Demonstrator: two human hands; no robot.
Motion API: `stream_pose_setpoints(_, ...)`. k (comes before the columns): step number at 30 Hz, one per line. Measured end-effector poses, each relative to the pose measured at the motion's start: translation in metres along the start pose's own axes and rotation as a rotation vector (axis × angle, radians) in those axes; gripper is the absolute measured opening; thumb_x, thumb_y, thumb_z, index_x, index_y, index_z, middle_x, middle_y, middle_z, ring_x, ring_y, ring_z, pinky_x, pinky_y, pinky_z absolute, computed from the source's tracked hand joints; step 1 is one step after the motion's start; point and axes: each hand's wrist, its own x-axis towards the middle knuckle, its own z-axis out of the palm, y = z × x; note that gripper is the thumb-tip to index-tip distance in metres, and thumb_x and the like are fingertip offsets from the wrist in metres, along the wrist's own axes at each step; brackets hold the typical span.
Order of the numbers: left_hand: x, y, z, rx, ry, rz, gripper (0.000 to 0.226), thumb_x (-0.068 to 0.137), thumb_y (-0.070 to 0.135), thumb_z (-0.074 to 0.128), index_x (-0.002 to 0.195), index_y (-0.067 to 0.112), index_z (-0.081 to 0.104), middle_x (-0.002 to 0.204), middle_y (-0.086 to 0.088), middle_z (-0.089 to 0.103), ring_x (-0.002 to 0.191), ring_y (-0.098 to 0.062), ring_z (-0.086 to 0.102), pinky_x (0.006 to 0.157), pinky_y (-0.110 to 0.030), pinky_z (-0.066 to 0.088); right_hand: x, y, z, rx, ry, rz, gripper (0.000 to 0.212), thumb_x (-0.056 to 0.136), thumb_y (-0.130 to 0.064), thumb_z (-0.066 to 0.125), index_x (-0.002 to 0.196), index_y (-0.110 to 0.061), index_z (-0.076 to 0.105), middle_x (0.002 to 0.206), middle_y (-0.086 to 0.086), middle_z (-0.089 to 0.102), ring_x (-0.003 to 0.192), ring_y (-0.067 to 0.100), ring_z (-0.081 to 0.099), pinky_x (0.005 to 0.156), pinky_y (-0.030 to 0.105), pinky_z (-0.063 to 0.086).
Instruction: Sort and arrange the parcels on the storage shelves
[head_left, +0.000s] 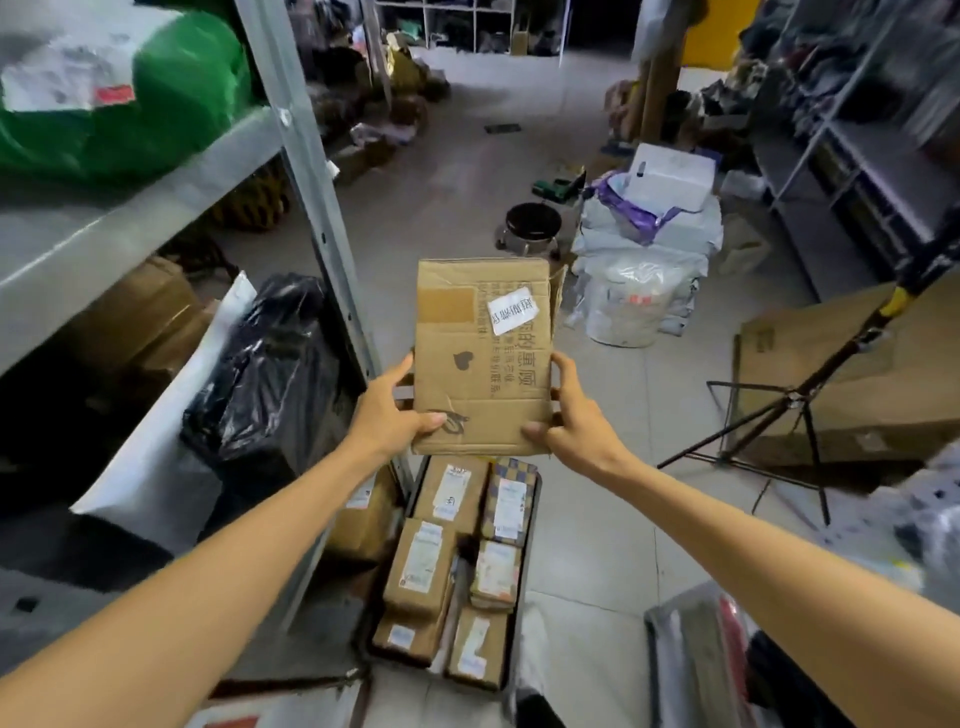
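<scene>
**Parcel held in 2 hands beside warehouse shelving**

A grey metal shelving unit (298, 171) fills the left of the aisle, a green sack (176, 98) on its upper shelf and a black plastic bag (270, 364) leaning against a white mailer on the level below. Across the tiled floor, a large flattened carton (831, 364) stands behind a black tripod stand (795, 410), and a heap of white and grey mailer bags (644, 270) sits further back in the aisle.

At centre, a person holds a flat brown cardboard parcel (483, 364) in mid-air, just right of the shelf's upright post and above a cluster of small labelled boxes (452, 561) on the floor.

The left hand (389, 410) grips the parcel's lower left edge, thumb pressed flat on its face near the corner, fingers wrapped behind. The right hand (576, 421) clasps the lower right edge in the same way, thumb on the front, fingers curled round the side.

A white sticker (511, 310) with printed characters sits tilted on the parcel's upper right.
</scene>
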Motion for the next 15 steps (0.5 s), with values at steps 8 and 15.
stream_pose_setpoints(8, 0.11, -0.063, 0.047, -0.013, 0.005, -0.21, 0.085, 0.075, -0.012, 0.072, 0.148, 0.017, 0.038, 0.132, -0.001, 0.054, 0.101, -0.008, 0.051, 0.06, 0.003, 0.041, 0.118, 0.09, 0.025, 0.032, -0.152, 0.114, 0.095, 0.09, -0.004, 0.059, 0.153, -0.035, -0.005, 0.136, -0.007, 0.048, 0.121, 0.022, 0.053, 0.099, 0.042, 0.049)
stream_pose_setpoints(15, 0.17, -0.165, 0.092, -0.069, -0.039, -0.382, 0.092, 0.074, -0.02, 0.065, 0.146, 0.029, 0.037, 0.119, 0.006, 0.057, 0.097, -0.005, 0.056, 0.057, -0.005, 0.047, 0.179, 0.212, 0.094, 0.013, -0.179, 0.237, 0.098, 0.087, -0.007, 0.061, 0.153, -0.037, -0.006, 0.142, 0.002, 0.047, 0.126, 0.026, 0.049, 0.103, 0.051, 0.044)
